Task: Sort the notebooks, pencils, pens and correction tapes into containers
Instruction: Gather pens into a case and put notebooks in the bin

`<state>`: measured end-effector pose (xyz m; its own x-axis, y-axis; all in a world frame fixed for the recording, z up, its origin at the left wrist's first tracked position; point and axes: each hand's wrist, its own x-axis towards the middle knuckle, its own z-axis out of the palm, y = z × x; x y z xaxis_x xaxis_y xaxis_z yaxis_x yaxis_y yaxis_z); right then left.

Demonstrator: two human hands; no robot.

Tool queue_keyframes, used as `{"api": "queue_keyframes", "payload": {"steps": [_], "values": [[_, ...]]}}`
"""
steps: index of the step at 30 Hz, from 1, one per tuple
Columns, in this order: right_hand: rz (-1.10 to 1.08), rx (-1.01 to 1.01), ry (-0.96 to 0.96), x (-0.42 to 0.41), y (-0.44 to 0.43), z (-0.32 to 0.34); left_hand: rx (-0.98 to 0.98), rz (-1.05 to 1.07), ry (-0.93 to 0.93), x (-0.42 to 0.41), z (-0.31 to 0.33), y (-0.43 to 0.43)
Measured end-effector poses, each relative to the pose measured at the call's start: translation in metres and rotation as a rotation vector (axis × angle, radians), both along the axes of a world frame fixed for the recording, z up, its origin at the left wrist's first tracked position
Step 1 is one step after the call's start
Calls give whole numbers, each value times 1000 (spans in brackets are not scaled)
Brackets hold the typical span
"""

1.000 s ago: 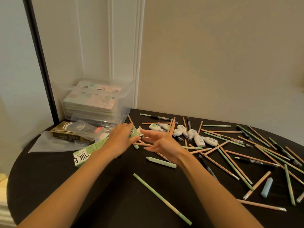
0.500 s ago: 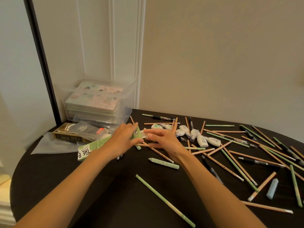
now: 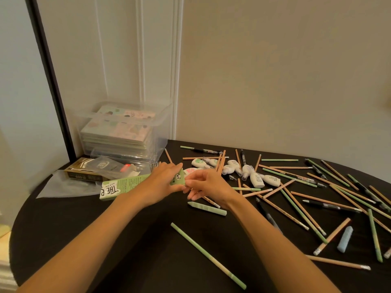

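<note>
Green carton (image 3: pixel 127 183) marked "THE P" lies flat on the table (image 3: pixel 63 229), left of centre, long axis running left-right w/ its right end raised a bit. Left hand (image 3: pixel 163 182) holds that right end: fingers (image 3: pixel 169 167) together, laid over the top, thumb tucked at the near edge. The end flap (image 3: pixel 178 178) w/ panda print stands open. Right hand (image 3: pixel 208 187) meets it from the other side, fingers curled, thumb & forefinger pinching the flap's edge; can't tell if anything else is in that pinch.

Just behind the hands: cluster of white correction tapes (image 3: pixel 243 172). Pencils (image 3: pixel 296 199), wood & green, lie criss-crossed over the right half of the table, w/ black pens (image 3: pixel 203 150) mixed in. One long green pencil (image 3: pixel 207 254) lies alone, diagonal, btwn the forearms. A short capped green stick (image 3: pixel 207 208) sits just beside the right wrist.

Back left, against the wall: clear plastic tub (image 3: pixel 163 132) holding stacked notebooks (image 3: pixel 118 127). In front of it, a gold-black box (image 3: pixel 88 172) under a clear bag (image 3: pixel 63 187).
</note>
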<state>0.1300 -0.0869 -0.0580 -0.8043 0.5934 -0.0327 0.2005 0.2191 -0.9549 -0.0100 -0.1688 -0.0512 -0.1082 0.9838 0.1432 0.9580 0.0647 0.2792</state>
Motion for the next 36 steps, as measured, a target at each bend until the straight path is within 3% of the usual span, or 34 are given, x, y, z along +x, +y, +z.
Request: {"api": "queue_keyframes", "payload": {"steps": [5, 12, 17, 26, 33, 36], "values": [[-34, 170, -114, -1, 0, -7, -28, -14, 84, 6, -8, 5], [-33, 234, -154, 2, 4, -12, -4, -57, 94, 6, -14, 4], [-58, 327, -234, 3, 6, -18, 3, -82, 223, 9, -20, 7], [-323, 117, -85, 43, 31, -17, -39, 17, 246, -5, -24, 3], [-256, -36, -2, 42, 19, -17, 4, 8, 267, 7, -23, 14], [-442, -117, 80, 47, 27, -17, 35, 128, 232, 3, -22, 12]]}}
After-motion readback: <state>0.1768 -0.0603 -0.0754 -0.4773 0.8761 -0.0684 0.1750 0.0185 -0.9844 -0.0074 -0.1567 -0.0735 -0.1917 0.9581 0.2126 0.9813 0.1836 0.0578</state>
